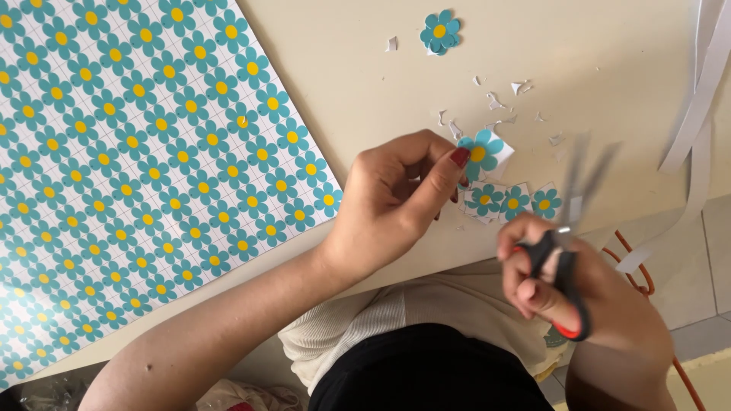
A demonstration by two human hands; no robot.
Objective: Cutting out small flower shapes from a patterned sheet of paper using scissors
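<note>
The scissors [567, 251] are blurring — their blades smear into grey streaks, so whether they gape cannot be told. The printed flower sheet [137, 167] is running off the left and top edges — the white paper strips [697, 106] off the right.

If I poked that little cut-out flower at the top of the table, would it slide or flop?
The cut-out flower looks like thin, flat paper, so it is probably very light and would likely slide on the smooth table. Picked up by one petal, it might bend a little. It lies flat, so rolling seems unlikely.
</note>
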